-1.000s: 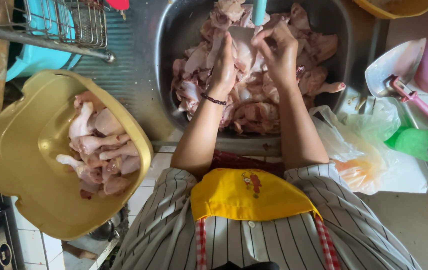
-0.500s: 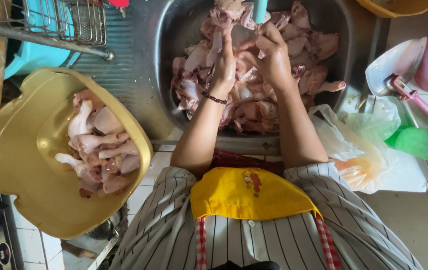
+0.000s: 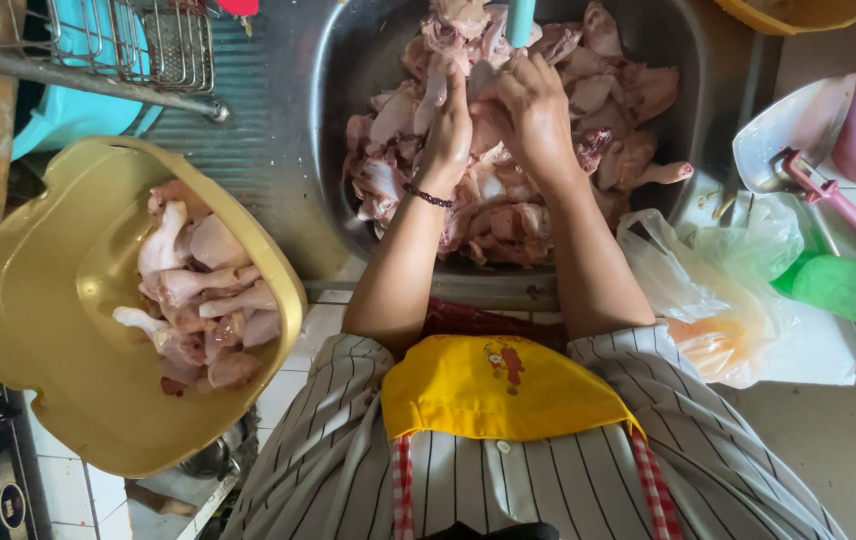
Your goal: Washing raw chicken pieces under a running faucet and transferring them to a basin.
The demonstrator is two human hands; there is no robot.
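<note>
Both hands raised slightly; gripping chicken piece between them, above sink pile.

A steel sink unit is carrying most of the things. Its ribbed drainboard is lying at the left, and its basin is sitting at the middle, filled with raw chicken pieces. A wire rack is standing on the far left of the drainboard. To the right, a white counter is bearing a crumpled clear plastic bag, a green bag and a pale scoop-shaped dish. A yellow tub of chicken drumsticks is sitting at the near left, overlapping the drainboard's edge.
</note>
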